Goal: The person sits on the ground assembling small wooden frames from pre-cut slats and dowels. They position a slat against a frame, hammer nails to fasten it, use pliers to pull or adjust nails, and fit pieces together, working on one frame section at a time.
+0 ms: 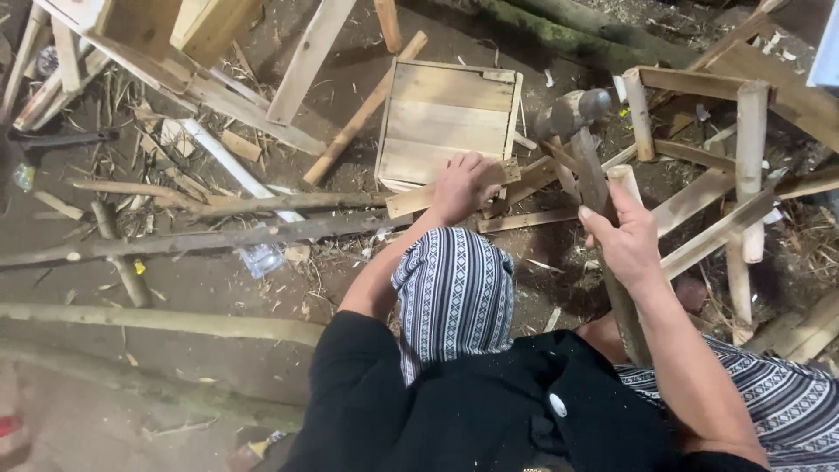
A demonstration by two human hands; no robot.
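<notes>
The hammer [587, 166] looks top-heavy: a dull grey metal head [572, 112] on a long, rough wooden handle that runs down past the knee. It would swing stiff and solid, and is best held low on the handle for reach, or nearer the head for control. The right hand [625, 240] has its grip wrapped shut around the handle about midway, head raised over the work. The left hand [463, 188] presses down flat-fingered on a short pale wooden slat [411, 199], its grip closed over the slat's end, pinning it against the ground just beside a small square wooden box [447, 118] — light, dry timber, likely to split if struck off-centre. To the right stands a rough frame of nailed sticks [743, 157], touching the slats near the hammer. Long thin branches [218, 236] lie across the dirt floor [218, 288] on the left, among chips and scraps — the person's patterned trousers [454, 297] fill the foreground
</notes>
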